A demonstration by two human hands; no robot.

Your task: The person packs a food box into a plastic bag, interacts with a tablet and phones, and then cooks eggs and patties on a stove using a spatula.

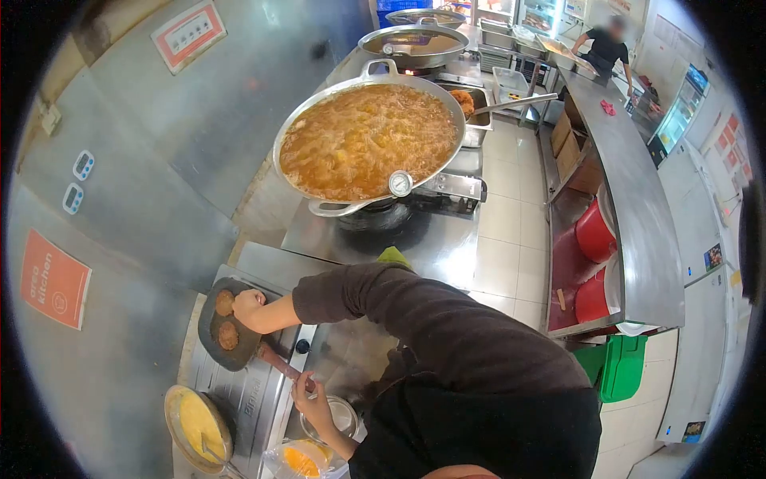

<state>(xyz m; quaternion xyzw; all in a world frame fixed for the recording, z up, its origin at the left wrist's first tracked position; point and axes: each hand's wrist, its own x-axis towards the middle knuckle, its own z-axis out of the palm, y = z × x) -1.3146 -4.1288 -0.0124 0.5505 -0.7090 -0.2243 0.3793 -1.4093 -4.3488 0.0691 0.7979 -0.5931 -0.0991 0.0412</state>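
A square dark grill pan sits on the metal stove top, with two round brown patties in it. My left hand is closed round the end of the pan's brown handle. Over the pan's near edge, my right hand is closed beside the upper patty. Whatever its fingers hold, if anything, is hidden. Close to my left hand stands a round metal container, and below it lies a clear plastic bag with something orange-yellow inside.
A pan of yellow sauce with a utensil stands lower left. Above, a large wok of bubbling oil carries a dial thermometer. A long steel counter runs along the right, where a person stands. A green bin is below.
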